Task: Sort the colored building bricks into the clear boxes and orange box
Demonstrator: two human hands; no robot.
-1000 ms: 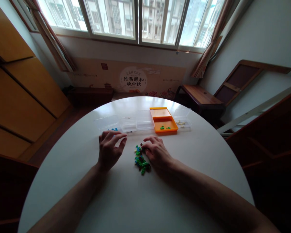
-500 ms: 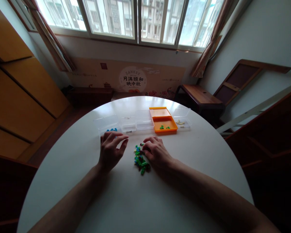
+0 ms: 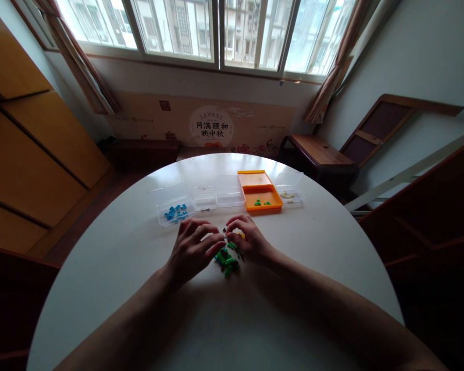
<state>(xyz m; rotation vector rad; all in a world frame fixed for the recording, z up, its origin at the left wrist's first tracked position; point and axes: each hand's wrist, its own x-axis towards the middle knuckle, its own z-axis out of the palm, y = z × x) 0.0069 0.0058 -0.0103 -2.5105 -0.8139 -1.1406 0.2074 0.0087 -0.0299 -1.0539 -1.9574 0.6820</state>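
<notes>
A small heap of toy building bricks [image 3: 226, 257], mostly green with some blue and dark ones, lies in the middle of the table. Over its left side reaches my left hand [image 3: 193, 247], thumb and forefinger drawn close together at the bricks. My right hand [image 3: 253, 242] curls in from the other side, its thumb and forefinger bent towards each other near the left fingertips. Whatever lies between the tips of either hand is too small to make out. Something yellow [image 3: 242, 235] shows beneath the right fingers. Both hands partly cover the heap.
Behind the hands stands a row of open boxes: a clear box [image 3: 160, 219] with blue bricks, clear boxes [image 3: 232, 201] in the middle, an orange box [image 3: 265, 208] with a few green bricks, and a clear box [image 3: 301, 198] with pale pieces. The round white table [image 3: 112, 268] carries everything.
My left hand has moved right, from beside the blue bricks' box to the heap, uncovering that box. The right hand has stayed near the heap, its fingers shifting slightly; a yellow piece now shows under it.
</notes>
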